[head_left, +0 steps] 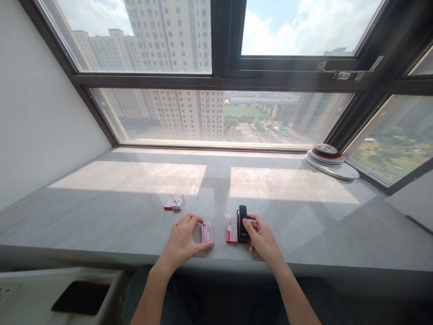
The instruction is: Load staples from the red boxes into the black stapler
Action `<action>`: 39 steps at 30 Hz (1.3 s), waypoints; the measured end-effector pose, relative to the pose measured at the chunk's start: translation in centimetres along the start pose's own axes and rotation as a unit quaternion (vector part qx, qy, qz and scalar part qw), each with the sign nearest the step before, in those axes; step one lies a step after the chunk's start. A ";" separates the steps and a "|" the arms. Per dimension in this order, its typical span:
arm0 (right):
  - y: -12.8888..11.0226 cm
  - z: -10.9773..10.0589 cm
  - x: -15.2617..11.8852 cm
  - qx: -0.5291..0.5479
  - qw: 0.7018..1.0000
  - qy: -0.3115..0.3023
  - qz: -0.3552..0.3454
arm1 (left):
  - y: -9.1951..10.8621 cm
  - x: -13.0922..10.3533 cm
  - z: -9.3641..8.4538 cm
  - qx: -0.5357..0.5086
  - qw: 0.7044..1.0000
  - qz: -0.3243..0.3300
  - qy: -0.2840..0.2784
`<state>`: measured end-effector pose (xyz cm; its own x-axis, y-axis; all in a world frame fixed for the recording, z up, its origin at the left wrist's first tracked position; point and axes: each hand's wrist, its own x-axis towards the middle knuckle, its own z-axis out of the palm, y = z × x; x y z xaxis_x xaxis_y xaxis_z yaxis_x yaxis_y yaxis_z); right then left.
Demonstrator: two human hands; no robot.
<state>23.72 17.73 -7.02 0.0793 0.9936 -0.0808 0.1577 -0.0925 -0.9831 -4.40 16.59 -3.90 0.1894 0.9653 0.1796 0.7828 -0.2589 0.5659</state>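
Observation:
My left hand [184, 235] grips a small white-and-pink box [207, 233] between thumb and fingertips, at its near and far ends. My right hand [262, 235] is closed on a black stapler [242, 224] from its right side, with the thumb over its top. Beside the stapler's left side lies a red-and-white box [232, 232]; whether the two touch I cannot tell. Farther back and left, a pair of small red-and-white boxes [173, 202] sits close together, one partly in front of the other.
The boxes are on a grey marble-patterned sill [101, 216] under a large dark-framed window [216, 81]. Stacked round plates or lids [329, 162] stand in the back right corner. Below the sill's front edge, a white bin [111, 293] with a dark flat object [81, 298] is at lower left.

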 end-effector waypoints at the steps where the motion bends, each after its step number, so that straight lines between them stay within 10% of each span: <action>1: 0.0 0.0 0.0 0.001 1.000 0.000 -0.001 | 0.8 0.5 0.6 -0.024 0.999 0.020 0.014; 13: 1.6 -0.6 0.5 -0.009 0.999 -0.039 -0.030 | 5.4 3.6 5.3 -0.076 0.987 0.131 -0.048; 19: 1.6 -0.6 0.3 -0.022 0.999 -0.033 -0.021 | 5.1 3.5 3.0 -0.077 0.986 0.145 -0.034; 26: 0.7 -0.4 -0.2 -0.035 0.999 -0.011 -0.015 | -5.6 5.4 -4.0 0.081 0.957 -0.091 0.264; 31: 0.0 -0.3 -0.5 -0.038 0.999 0.005 -0.005 | -13.0 3.8 -4.9 0.130 0.981 -0.096 0.104; 39: -0.6 -0.2 -0.4 -0.026 1.000 -0.009 0.013 | -11.6 -1.8 -5.0 0.093 0.991 -0.066 0.066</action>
<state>23.76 17.34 -6.41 0.0661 0.9917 -0.1101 0.2073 -0.1216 -0.9707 -16.76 17.71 -6.72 0.0075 0.9745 0.2241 0.8934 -0.1072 0.4363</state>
